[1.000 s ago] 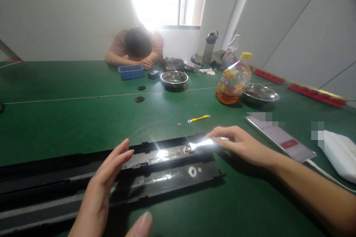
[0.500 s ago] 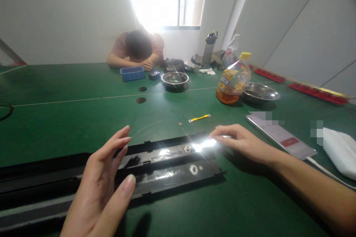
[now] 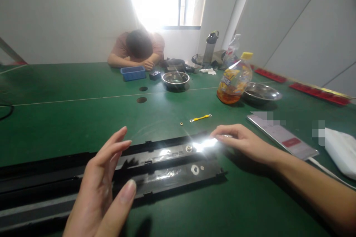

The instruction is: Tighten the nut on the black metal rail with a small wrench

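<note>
Two long black channel-shaped strips, a rear one (image 3: 169,152) and a front one (image 3: 172,177), lie side by side on the green table, running left to right. A nut-like metal fitting (image 3: 188,149) sits on the rear strip near its right end. The front strip has a pale ring-shaped mark around a hole (image 3: 195,170). My right hand (image 3: 236,137) pinches the rear strip's right end, where glare blurs the fingertips. My left hand (image 3: 102,181) is held over the strips, fingers and thumb apart, holding nothing. Beyond lie a short yellow cable with ring terminals (image 3: 200,118) and a small brass-coloured nut (image 3: 181,123).
A phone (image 3: 283,137) with a white cable and a white packet (image 3: 340,152) lie at right. Behind stand a drink bottle (image 3: 235,81), metal bowls (image 3: 175,76) (image 3: 264,94) and a blue tray (image 3: 132,76). A person (image 3: 137,50) rests their head on the far side.
My left hand has shifted very slightly, with its fingers moving a little. The right hand stays at the strip's end; the whole view has drifted a few pixels.
</note>
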Available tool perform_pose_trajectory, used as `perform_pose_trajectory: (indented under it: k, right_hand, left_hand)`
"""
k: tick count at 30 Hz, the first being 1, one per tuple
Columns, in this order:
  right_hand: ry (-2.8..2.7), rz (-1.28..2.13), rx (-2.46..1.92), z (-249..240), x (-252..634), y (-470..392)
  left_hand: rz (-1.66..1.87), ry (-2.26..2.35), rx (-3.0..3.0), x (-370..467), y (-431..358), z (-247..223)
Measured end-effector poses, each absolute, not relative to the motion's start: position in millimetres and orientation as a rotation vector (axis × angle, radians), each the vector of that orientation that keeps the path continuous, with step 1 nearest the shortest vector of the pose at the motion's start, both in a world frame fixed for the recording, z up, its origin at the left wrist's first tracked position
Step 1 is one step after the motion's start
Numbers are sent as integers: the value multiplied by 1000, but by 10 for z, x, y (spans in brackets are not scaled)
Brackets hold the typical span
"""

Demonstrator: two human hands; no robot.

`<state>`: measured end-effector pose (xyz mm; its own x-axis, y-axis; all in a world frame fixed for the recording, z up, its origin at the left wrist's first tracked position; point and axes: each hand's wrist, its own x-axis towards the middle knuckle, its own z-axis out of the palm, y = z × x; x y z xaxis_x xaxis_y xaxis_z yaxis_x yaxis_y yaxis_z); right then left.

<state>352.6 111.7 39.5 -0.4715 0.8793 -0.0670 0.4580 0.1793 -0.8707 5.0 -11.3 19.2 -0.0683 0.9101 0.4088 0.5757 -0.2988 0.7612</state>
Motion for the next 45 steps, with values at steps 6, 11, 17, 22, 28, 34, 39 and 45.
perform_pose_trajectory:
  k: [6, 11, 17, 22, 28, 34, 39, 45]
  right_hand:
    - [-1976, 1228, -1282, 389, 3498, 1095]
    - [-2008, 1235, -1272, 416, 3489, 1099]
    - [-1966, 1250, -1265, 390, 3506, 1108]
    - [-1992, 1248, -1269, 405, 3501, 1105]
    - [-1951, 1247, -1283, 435, 3466, 1094]
    - [-1960, 1245, -1274, 429, 3464, 1097]
    - [-1931, 1257, -1271, 426, 3474, 1097]
    - [-1951, 1274, -1260, 427, 3494, 1095]
  left_hand:
    - [1197, 1613, 2060, 7, -147, 148]
    - [1198, 1507, 2192, 40, -184, 85]
    - [790, 1593, 2925, 15, 3, 149]
    - [546, 1648, 3101, 51, 32, 118]
    - [517, 1698, 3046, 31, 4, 64]
    - [522, 1723, 3014, 35, 6, 54]
    - [540, 1717, 3021, 48, -4, 70]
    - [530, 1715, 3012, 41, 13, 58]
